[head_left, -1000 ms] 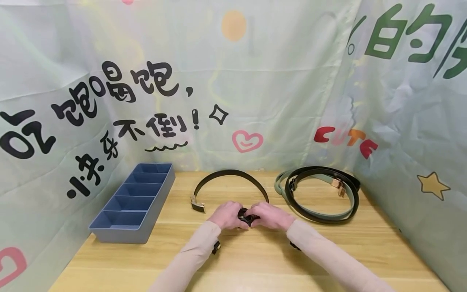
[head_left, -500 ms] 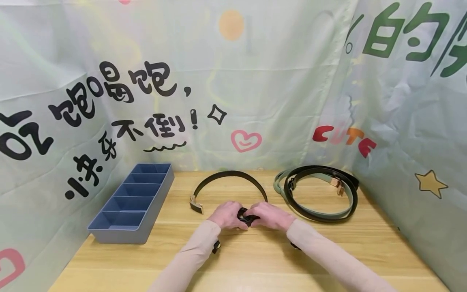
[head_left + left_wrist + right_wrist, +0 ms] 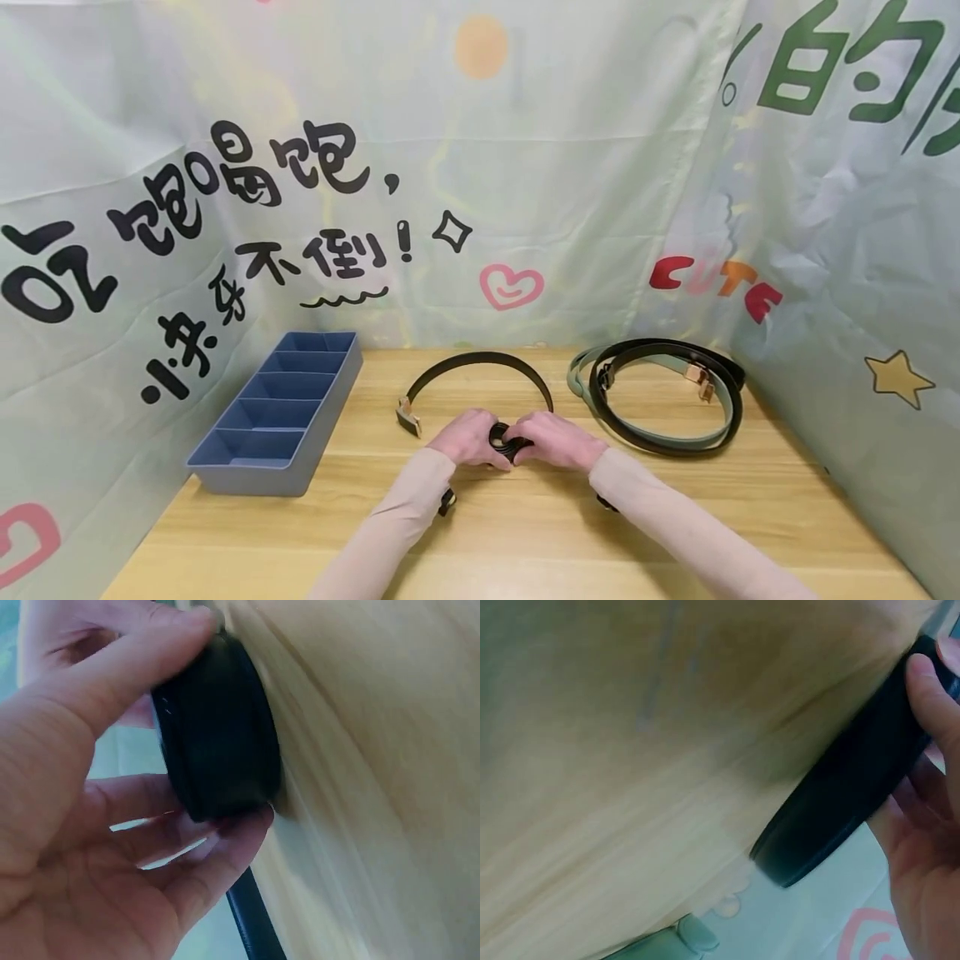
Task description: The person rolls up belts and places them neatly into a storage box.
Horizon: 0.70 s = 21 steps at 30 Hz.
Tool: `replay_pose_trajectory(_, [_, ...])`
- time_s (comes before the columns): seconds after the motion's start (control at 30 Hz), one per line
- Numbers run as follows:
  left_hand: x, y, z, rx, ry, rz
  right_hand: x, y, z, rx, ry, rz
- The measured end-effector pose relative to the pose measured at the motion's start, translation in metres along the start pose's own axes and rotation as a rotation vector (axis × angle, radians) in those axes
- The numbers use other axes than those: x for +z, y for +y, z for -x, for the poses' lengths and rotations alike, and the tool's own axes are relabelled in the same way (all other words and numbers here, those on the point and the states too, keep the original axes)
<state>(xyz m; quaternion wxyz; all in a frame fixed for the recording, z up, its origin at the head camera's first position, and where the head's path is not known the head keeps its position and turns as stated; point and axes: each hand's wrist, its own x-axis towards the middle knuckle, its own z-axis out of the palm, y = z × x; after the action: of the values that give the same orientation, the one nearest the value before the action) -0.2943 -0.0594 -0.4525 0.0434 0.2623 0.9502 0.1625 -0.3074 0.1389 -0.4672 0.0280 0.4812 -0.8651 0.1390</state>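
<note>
Little change is seen: round black leather-like belt coil (image 3: 217, 735) is pinched in grip of left hand (image 3: 467, 437) and right hand (image 3: 557, 440) (winding seemingly paused).

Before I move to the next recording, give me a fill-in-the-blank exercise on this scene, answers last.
1. The left hand and right hand both grip a roll coloured ____.
2. The tray stands to the ____ of both hands.
3. Looped with the black belt lies a pale belt coloured ____.
4. The English word on the backdrop is ____.
Missing words: black; left; green; CUTE.
</note>
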Motion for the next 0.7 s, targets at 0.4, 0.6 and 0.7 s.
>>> replay_pose_trajectory(0.4, [-0.0025,-0.0049,-0.0036,0.076,-0.073,0.036,-0.0024,0.0026,0.0065,0.015,-0.034,-0.045])
replay_pose_trajectory(0.6, [-0.0038,-0.0033,-0.0024,0.08,-0.089,0.001,-0.0003,0.0018,0.0066,-0.051,0.011,-0.024])
replay_pose_trajectory(0.7, [-0.0047,-0.0022,-0.0024,0.085,-0.108,-0.01,0.0,0.002,0.0077,-0.071,0.021,-0.024])
